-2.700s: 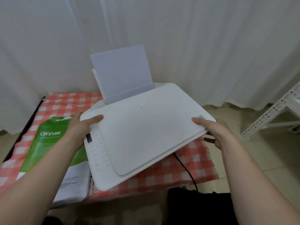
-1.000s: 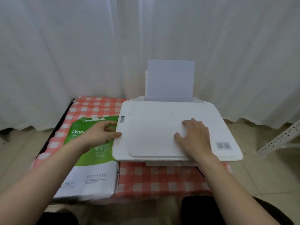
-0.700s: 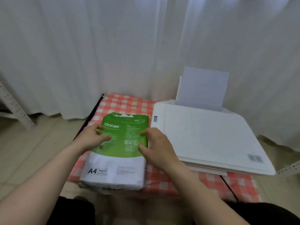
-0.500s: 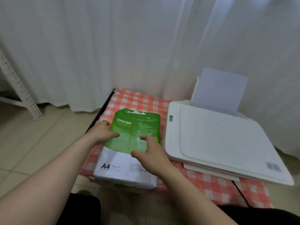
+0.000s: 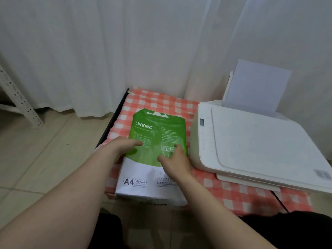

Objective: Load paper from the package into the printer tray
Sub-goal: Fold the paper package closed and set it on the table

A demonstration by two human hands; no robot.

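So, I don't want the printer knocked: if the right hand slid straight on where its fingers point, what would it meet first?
Probably not the printer: the right hand points along the paper package it rests on, then checked cloth, then curtain.

A makeshift home office corner: white curtains hang to a beige tiled floor, a checked cloth covers a low tabletop, and a printer sits on it.
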